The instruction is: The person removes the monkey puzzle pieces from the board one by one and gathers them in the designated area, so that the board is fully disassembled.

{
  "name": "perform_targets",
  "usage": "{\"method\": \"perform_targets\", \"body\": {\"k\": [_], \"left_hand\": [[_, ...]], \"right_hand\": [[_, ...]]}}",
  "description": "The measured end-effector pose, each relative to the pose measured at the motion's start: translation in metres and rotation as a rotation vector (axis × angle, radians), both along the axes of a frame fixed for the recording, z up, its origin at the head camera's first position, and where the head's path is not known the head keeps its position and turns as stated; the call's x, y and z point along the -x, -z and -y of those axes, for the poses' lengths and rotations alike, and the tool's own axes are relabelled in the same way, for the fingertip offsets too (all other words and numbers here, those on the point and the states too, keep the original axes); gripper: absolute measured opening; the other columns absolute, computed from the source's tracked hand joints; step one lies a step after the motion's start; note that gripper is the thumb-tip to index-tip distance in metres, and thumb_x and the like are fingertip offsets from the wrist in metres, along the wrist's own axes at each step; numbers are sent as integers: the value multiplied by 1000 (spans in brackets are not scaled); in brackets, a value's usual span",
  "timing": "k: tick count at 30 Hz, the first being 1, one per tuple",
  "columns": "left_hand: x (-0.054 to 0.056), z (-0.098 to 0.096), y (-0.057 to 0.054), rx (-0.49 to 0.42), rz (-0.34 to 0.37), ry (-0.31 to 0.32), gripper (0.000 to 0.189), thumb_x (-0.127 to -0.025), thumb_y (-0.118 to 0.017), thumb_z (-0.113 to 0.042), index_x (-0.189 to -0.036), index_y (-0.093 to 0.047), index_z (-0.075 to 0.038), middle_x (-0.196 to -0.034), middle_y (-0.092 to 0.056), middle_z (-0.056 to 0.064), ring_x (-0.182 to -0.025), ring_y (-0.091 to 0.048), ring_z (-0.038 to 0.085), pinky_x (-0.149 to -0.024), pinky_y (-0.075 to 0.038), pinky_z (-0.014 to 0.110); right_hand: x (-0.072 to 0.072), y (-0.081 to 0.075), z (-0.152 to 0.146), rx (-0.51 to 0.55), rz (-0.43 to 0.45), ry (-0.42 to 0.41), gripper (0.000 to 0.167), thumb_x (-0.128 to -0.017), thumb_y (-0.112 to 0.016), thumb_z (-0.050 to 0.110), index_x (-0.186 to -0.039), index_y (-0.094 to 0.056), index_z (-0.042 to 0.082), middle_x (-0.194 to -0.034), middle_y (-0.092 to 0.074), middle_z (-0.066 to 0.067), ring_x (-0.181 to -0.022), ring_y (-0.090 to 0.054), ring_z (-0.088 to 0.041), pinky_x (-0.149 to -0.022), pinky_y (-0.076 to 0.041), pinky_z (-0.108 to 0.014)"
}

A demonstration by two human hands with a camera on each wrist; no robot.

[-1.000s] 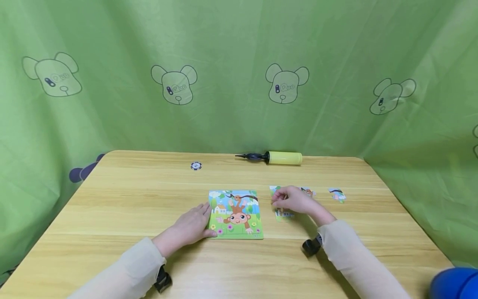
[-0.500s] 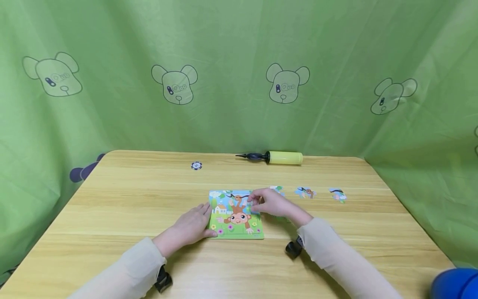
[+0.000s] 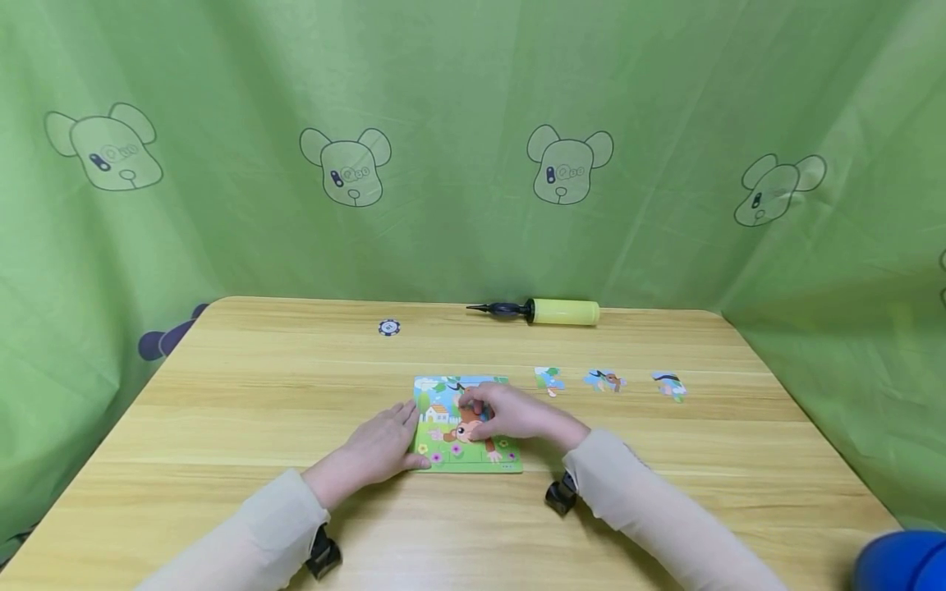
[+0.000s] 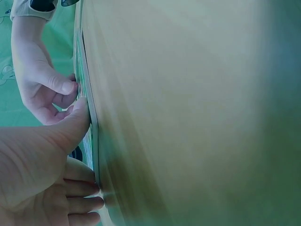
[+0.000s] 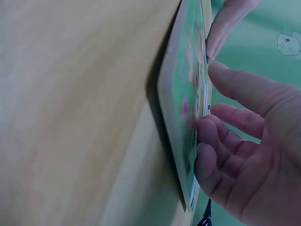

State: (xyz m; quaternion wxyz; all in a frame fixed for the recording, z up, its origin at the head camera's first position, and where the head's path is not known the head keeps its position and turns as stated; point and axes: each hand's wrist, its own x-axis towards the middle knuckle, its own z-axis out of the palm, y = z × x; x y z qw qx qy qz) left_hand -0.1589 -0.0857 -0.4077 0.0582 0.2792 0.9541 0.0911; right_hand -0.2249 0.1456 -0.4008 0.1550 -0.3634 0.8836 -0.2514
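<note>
A square puzzle board with a monkey picture lies flat in front of me in the head view. My left hand lies flat along the board's left edge, fingers straight and thumb at its near corner. Over the middle of the picture, my right hand pinches a puzzle piece between thumb and curled fingers, low on the board. Most of that piece is hidden by the fingers. In the right wrist view the thumb and fingertips meet the board's surface.
Loose puzzle pieces lie to the right: one with leaves, one with a branch and another farther right. A yellow hand pump and a round chip lie at the back. A blue object is at lower right.
My right hand has moved left, from the loose pieces across to the middle of the puzzle board. My left hand has stayed at the board's left edge.
</note>
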Motion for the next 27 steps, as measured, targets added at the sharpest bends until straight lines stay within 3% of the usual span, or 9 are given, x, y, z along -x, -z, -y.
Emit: {"method": "perform_targets", "body": {"k": [11, 20, 27], "left_hand": [[-1, 0, -1, -11, 4, -2, 80, -83, -61, -44, -132, -37, 14, -139, -33, 28, -127, -33, 39, -105, -28, 44], [-1, 0, -2, -9, 8, 1, 79, -84, -62, -43, -132, -37, 15, -139, -33, 28, -127, -33, 40, -106, -28, 44], [-2, -1, -3, -20, 6, 5, 79, -84, -62, -42, -132, -36, 15, -138, -33, 29, -126, -34, 40, -105, -28, 44]], "right_hand": [[-1, -2, 6, -97, 32, 49, 67, -81, -73, 23, -135, -42, -1, -85, -48, -1, -76, -42, -16, -64, -37, -30], [1, 0, 7, -123, 38, 47, 62, -81, -72, 23, -132, -45, 0, -85, -46, -1, -77, -41, -16, -63, -35, -29], [1, -2, 7, -68, 60, 56, 59, -79, -74, 19, -127, -46, 1, -90, -47, -2, -79, -43, -17, -66, -40, -31]]}}
